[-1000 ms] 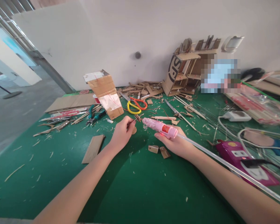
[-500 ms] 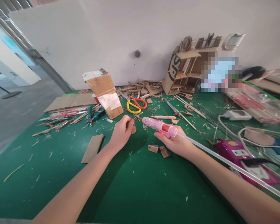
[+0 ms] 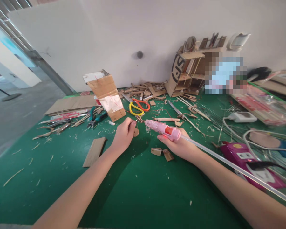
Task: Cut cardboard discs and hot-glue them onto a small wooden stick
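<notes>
My right hand [image 3: 177, 143] is wrapped around a pink hot glue gun [image 3: 157, 127], its nozzle pointing left. A long clear glue stick [image 3: 228, 162] runs out of its back toward the lower right. With finger and thumb, my left hand [image 3: 124, 133] pinches a thin stick [image 3: 136, 121], mostly hidden by the fingers. Just beneath those fingertips is a small round cardboard disc [image 3: 135, 132]; whether it is attached to the stick I cannot tell. Small brown pieces [image 3: 141, 119] appear near the nozzle. Two small cardboard pieces with holes [image 3: 156, 151] lie below the glue gun.
Orange-and-yellow-handled scissors [image 3: 137, 108], a bent cardboard piece [image 3: 107, 95] and cardboard scraps [image 3: 145, 89] lie behind my hands. Green-handled pliers [image 3: 95, 119] and a flat cardboard strip [image 3: 94, 152] are on the left. At right sit a cardboard shelf [image 3: 177, 74] and a purple power strip [image 3: 238, 152].
The thin stick in my left fingertips is turned slightly and looks lighter. Both hands and the glue gun have hardly moved.
</notes>
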Tool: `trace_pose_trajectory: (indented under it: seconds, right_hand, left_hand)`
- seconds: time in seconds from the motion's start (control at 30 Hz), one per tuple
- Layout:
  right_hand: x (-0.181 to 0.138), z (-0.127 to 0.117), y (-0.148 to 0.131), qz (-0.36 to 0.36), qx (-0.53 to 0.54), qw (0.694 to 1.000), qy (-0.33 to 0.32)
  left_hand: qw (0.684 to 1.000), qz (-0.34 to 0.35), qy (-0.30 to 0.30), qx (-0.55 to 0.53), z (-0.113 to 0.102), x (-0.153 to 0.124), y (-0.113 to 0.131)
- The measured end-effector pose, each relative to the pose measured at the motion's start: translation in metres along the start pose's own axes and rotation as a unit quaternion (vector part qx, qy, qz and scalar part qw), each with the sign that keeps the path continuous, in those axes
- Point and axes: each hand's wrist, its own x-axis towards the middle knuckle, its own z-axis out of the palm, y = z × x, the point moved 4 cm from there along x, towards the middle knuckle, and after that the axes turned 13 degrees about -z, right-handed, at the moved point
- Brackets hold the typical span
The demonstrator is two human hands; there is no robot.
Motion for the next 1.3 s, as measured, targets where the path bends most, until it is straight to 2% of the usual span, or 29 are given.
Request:
trace_pose_trajectory:
  seconds: [0.57, 0.93, 1.3]
  right_hand:
    - [-0.0002, 0.0000, 0.0001, 0.005, 0.010, 1.000, -0.003]
    - [-0.0011, 0.0001, -0.0017, 0.016, 0.028, 0.999, -0.001]
    - [-0.0005, -0.0004, -0.0018, 0.005, 0.015, 1.000, 0.005]
  left_hand:
    - [0.998, -0.032, -0.023, -0.045, 0.0031, -0.0014, -0.0024]
    - [0.998, 0.009, -0.026, -0.048, 0.0021, -0.0036, 0.0029]
    - [0.998, 0.008, -0.044, -0.045, 0.0029, -0.0047, 0.0049]
